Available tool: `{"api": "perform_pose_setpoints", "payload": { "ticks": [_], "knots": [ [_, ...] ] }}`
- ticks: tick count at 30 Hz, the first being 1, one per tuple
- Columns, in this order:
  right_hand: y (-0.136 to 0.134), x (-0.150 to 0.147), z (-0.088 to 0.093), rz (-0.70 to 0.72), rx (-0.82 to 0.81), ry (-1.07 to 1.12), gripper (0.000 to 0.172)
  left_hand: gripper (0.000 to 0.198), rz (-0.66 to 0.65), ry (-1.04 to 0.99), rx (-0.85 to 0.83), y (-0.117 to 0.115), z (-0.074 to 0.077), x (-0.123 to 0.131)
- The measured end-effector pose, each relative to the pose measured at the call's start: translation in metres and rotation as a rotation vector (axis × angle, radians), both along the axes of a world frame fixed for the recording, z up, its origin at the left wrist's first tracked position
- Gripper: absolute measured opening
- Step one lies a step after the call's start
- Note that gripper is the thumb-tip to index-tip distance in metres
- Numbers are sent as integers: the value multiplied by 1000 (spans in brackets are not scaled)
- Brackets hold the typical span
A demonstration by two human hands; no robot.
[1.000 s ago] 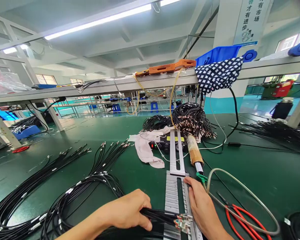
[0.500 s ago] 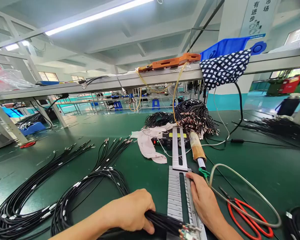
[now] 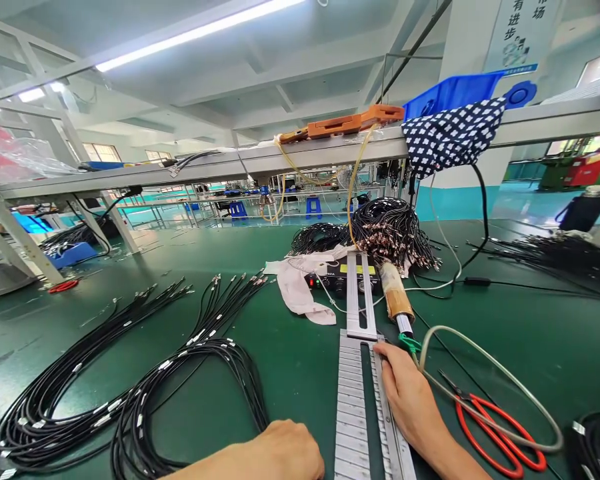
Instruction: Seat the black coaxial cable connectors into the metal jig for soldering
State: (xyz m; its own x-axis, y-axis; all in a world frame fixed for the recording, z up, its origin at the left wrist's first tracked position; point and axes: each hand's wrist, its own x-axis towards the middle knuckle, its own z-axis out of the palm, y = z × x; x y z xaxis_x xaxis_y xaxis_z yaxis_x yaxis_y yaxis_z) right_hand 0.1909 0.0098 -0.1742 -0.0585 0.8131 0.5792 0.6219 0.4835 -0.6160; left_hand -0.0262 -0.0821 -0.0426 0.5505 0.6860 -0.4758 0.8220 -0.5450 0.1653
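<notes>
At the bottom edge my left hand [image 3: 290, 452] is curled over, its fingertips cut off by the frame. A bundle of black cables [image 3: 253, 373] with white labels runs down beneath it. My right hand [image 3: 407, 393] grips the right edge of a long slotted metal plate [image 3: 350, 407], thumb near its upper corner. The plate has ridged cross lines and lies lengthwise ahead of me. A narrower slotted metal frame [image 3: 353, 300] meets its far end and reaches onto a black control box [image 3: 325, 283]. Right of that frame lies a tape-wrapped handle [image 3: 397, 297] with a green tie.
Red-handled scissors [image 3: 500, 433] lie right of my right hand, under a pale looped cord [image 3: 525, 373]. More labelled black cables [image 3: 30, 413] curve at left. A white cloth [image 3: 300, 300] drapes by the box, and a cable heap [image 3: 390, 230] sits behind. A shelf beam [image 3: 220, 163] crosses above.
My left hand has moved down toward the bottom edge. The cable ends that lay across the metal plate have gone from view. My right hand stays on the plate.
</notes>
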Motion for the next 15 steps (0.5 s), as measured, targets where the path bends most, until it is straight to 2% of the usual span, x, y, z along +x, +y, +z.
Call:
{"api": "perform_pose_setpoints", "payload": {
  "ticks": [3,7,9,10,13,14,15],
  "knots": [
    [0,0,0,-2,-2,1,35,14,-12,-41,-18,2,4,2],
    [-1,-1,2,-5,-5,-8,35,21,-57,36,-10,2,20,5],
    [-1,-1,3,-12,-3,-10,35,19,-80,-13,-59,2,27,2],
    [-1,-1,3,-14,0,-12,34,18,-41,-57,-76,3,29,-1],
    [1,-1,-1,-16,25,-17,35,17,149,-104,-39,13,25,-10],
    [1,0,-3,-18,40,-19,35,21,160,-100,-31,18,21,-11],
    [2,1,-5,-20,58,-20,35,34,121,-114,-49,25,17,-12]
  ]
}}
